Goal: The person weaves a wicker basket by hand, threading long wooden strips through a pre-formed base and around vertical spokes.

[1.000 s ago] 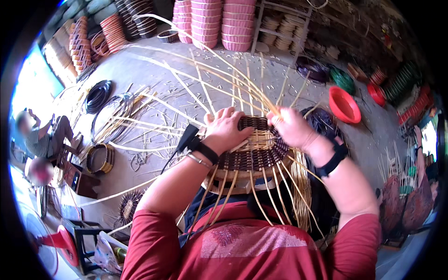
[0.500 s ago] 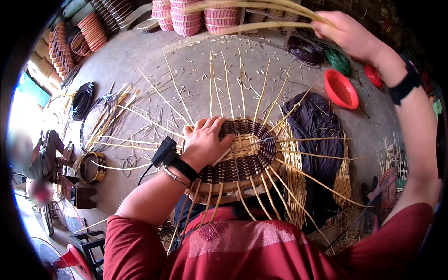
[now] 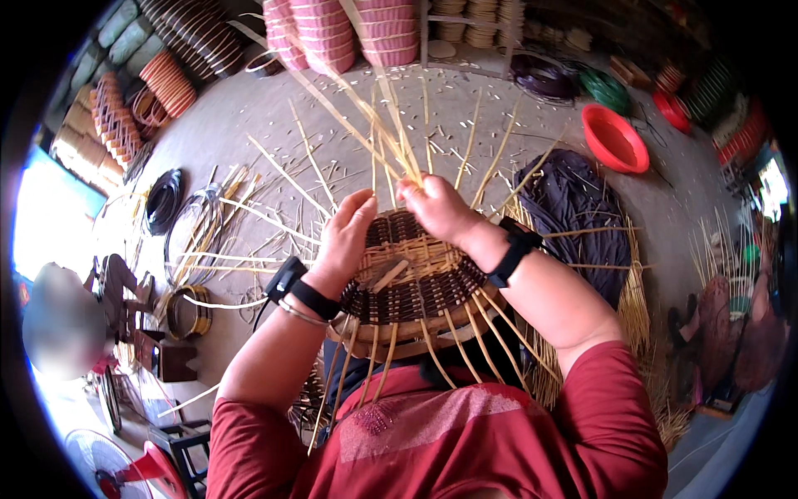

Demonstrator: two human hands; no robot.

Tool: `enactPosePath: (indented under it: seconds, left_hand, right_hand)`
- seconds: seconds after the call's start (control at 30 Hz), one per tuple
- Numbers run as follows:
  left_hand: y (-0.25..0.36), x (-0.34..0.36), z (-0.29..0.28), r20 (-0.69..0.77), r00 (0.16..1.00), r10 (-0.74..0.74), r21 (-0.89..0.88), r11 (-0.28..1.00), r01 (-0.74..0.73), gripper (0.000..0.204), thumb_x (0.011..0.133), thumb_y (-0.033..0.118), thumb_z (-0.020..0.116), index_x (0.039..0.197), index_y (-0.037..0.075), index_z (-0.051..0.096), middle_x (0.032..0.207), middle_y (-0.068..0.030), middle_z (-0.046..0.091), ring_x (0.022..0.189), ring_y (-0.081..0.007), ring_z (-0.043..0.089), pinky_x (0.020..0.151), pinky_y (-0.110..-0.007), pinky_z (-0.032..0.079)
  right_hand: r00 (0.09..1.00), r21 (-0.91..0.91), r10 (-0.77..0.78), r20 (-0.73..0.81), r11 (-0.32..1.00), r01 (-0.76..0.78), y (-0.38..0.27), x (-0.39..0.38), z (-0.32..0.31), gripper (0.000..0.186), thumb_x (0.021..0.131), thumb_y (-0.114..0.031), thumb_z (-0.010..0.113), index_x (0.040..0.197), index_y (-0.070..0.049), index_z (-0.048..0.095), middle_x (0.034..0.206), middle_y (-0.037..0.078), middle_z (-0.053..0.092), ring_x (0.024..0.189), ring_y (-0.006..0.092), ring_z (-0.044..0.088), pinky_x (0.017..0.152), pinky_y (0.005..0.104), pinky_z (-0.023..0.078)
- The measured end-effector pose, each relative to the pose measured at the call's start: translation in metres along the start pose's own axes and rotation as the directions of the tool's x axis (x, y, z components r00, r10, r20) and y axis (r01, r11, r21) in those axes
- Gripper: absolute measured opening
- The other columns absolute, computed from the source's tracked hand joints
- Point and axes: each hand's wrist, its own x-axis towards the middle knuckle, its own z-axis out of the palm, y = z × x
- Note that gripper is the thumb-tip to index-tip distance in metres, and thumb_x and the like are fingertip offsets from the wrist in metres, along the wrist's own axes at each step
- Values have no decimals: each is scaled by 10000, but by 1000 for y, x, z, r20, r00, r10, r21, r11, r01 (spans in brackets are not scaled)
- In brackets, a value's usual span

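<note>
Floor first: grey, littered with small offcuts, so loose ends trailing across it could snag; best keep the long strands lifted. Dark cloth lies over straw on the right; side spokes cross it, so swing clear. Woven oval base, dark border with pale middle, sits in front of the torso above a pale rounded support; it should be held level and firm while the strands are worked. Red basin stands well apart, no obstacle. Spokes fan out all around; should be left straight, evenly spaced, not bent by forearms. Pale strands rise from the far side, blurred; better handled as one flat bundle, untwisted, pulled snug against the weave. Right hand is closed around them at the base's far edge; a grip near the weave should give control. Left hand is by the far-left edge, fingers together, half curled; can't tell if it grips anything. Steady pressure there would help. Small flat slat lies on the weave; mind not to trap it
</note>
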Motion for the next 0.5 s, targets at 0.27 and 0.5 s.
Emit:
enactPosePath:
  seconds: [0.27, 0.5]
  left_hand:
    - [57, 16, 25, 277, 959, 56, -72, 997, -37, 422, 1121, 296, 547, 1429, 8, 568, 1270, -36, 656, 1183, -125, 585, 1043, -303, 461]
    - [58, 33, 41, 104, 988, 111, -295, 953, -76, 308, 1122, 305, 536, 1298, 70, 627, 1234, -62, 704, 1099, -127, 638, 929, -317, 514]
  right_hand:
    - [913, -557, -393, -109, 785, 271, -15, -14, 16, 205, 1024, -237, 528, 1168, -97, 572, 887, 177, 753, 811, 412, 734, 698, 535, 573]
    - [912, -573, -369, -179, 793, 208, -23, -19, 15, 244, 1010, -281, 586, 1162, -91, 577, 864, 163, 721, 766, 414, 709, 665, 524, 556]
